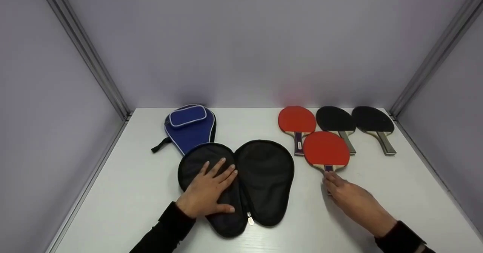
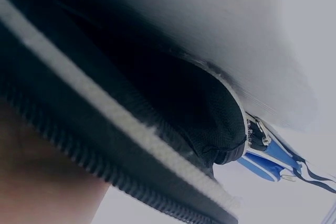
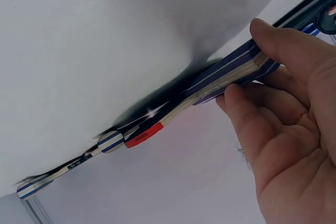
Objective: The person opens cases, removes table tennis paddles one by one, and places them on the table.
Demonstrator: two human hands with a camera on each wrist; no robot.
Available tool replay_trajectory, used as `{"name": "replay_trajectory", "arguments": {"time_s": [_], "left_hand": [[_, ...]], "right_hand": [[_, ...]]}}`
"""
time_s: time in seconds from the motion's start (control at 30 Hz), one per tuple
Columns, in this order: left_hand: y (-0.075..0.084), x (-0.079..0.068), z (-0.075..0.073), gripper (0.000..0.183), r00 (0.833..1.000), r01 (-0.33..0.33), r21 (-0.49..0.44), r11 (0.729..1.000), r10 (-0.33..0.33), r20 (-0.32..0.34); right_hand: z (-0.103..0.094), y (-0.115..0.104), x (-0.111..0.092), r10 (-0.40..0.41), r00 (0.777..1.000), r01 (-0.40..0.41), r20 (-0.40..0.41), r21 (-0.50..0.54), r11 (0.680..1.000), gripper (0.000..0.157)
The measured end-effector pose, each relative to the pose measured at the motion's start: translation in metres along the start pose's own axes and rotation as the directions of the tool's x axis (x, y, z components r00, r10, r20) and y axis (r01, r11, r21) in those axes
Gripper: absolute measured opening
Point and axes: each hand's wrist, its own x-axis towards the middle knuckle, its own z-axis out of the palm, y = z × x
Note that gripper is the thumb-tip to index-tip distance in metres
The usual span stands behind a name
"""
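A black padded paddle case [image 1: 266, 181] lies unzipped on the white table, its two halves spread side by side. My left hand [image 1: 207, 192] rests flat on the left half with fingers spread. In the left wrist view, the zipper edge of the case [image 2: 142, 140] fills much of the picture. To the right, my right hand [image 1: 351, 200] grips the handle of a red table tennis paddle [image 1: 326, 149]. The right wrist view shows thumb and fingers pinching that purple-and-wood handle [image 3: 226, 80] close to its end.
A blue paddle case [image 1: 192, 130] with white piping lies behind the black one, partly covered by it. Behind the gripped paddle are another red paddle [image 1: 297, 120] and two black paddles, one in the middle [image 1: 335, 119] and one at right [image 1: 373, 120]. Pale walls [image 1: 241, 49] enclose the table.
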Motion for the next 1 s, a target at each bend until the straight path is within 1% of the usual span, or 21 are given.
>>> {"name": "replay_trajectory", "arguments": {"time_s": [0.23, 0.37, 0.5, 0.67, 0.77, 0.87, 0.93, 1.0], "left_hand": [[-0.004, 0.001, 0.002, 0.110, 1.000, -0.013, 0.009, 1.000, 0.013, 0.007], [-0.006, 0.000, 0.002, 0.111, 1.000, -0.016, -0.003, 1.000, 0.016, 0.004], [-0.007, 0.001, 0.001, 0.110, 1.000, -0.018, -0.009, 1.000, 0.018, 0.006], [-0.009, 0.002, 0.001, 0.109, 1.000, -0.030, -0.003, 1.000, 0.030, -0.001], [-0.010, 0.002, 0.000, 0.107, 0.999, -0.035, -0.007, 0.999, 0.035, -0.008], [-0.012, 0.001, -0.001, 0.103, 0.999, -0.039, -0.019, 0.999, 0.039, -0.014], [-0.014, 0.001, -0.002, 0.099, 0.999, -0.040, -0.039, 0.998, 0.039, -0.017], [-0.016, 0.001, -0.003, 0.096, 0.999, -0.040, -0.067, 0.997, 0.039, -0.021]], "right_hand": [[0.004, -0.002, -0.001, -0.009, 1.000, 0.009, 0.008, 0.009, 1.000, 0.054], [0.007, -0.002, 0.000, 0.000, 0.999, -0.001, 0.034, 0.016, 1.000, 0.054], [0.007, -0.001, 0.001, 0.004, 0.998, -0.006, 0.056, 0.035, 0.999, 0.050], [0.003, 0.000, 0.002, 0.016, 0.999, -0.018, 0.029, 0.082, 0.996, 0.040], [-0.003, -0.003, 0.006, 0.029, 0.999, -0.031, 0.017, 0.110, 0.993, 0.043], [-0.008, -0.009, 0.011, 0.009, 1.000, -0.010, 0.008, 0.137, 0.990, 0.052], [-0.010, -0.015, 0.016, -0.031, 1.000, 0.031, -0.001, 0.153, 0.988, 0.057], [-0.011, -0.020, 0.021, -0.086, 0.996, 0.089, -0.020, 0.163, 0.983, 0.059]]}}
